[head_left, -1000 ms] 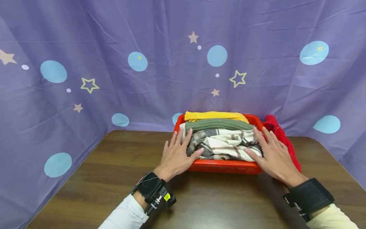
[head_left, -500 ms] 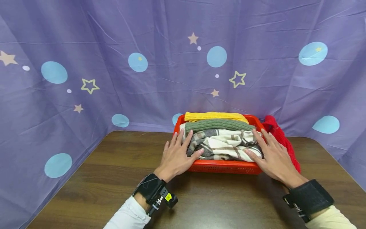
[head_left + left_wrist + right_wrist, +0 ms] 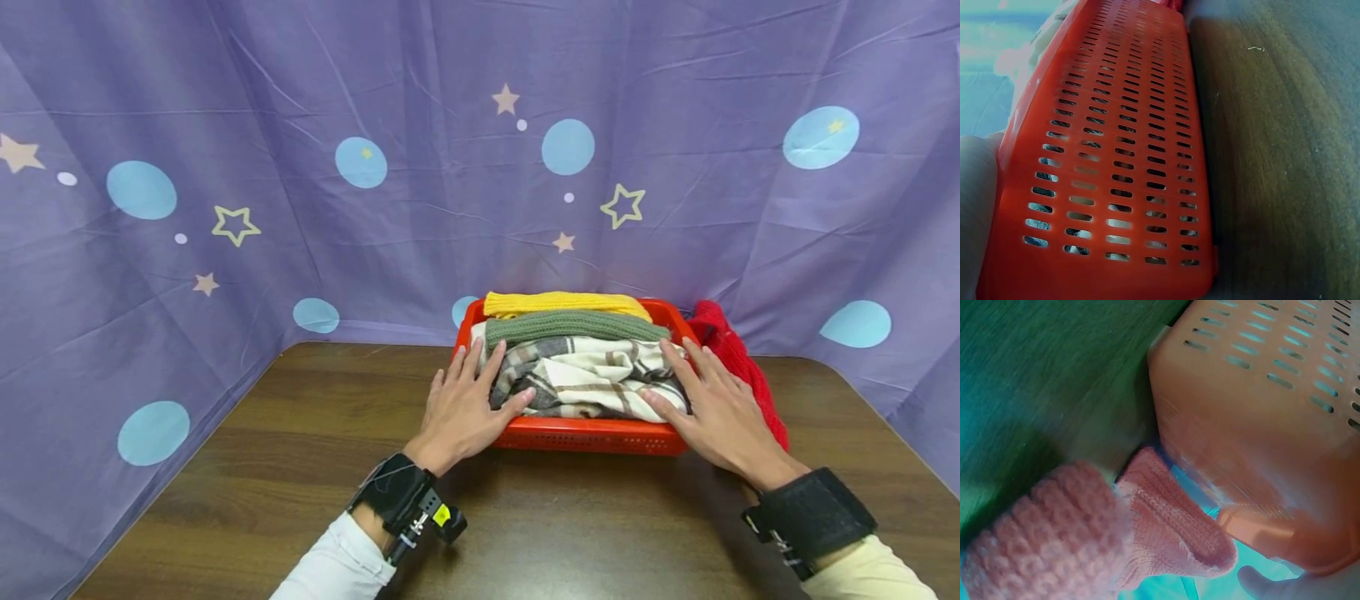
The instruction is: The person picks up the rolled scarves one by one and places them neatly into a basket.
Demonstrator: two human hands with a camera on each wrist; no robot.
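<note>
A red plastic basket [image 3: 592,433] with slotted walls stands on the table, filled with folded cloth. Inside it lie a yellow ribbed knit [image 3: 562,303], a green ribbed knit [image 3: 577,325] and, in front, a crumpled white-and-grey plaid cloth [image 3: 592,375]. My left hand [image 3: 461,412] lies with fingers spread over the basket's left side, its thumb over the plaid. Across from it, my right hand [image 3: 716,412] spreads its fingers over the right side, thumb also over the plaid. The left wrist view shows the slotted wall [image 3: 1129,144] beside that hand's edge.
A red knit [image 3: 738,358] lies on the table against the basket's right side, partly behind my right hand; its ribbed folds [image 3: 1054,531] fill the lower left of the right wrist view. The wooden table [image 3: 315,467] ends at a purple curtain [image 3: 420,233] with stars and dots.
</note>
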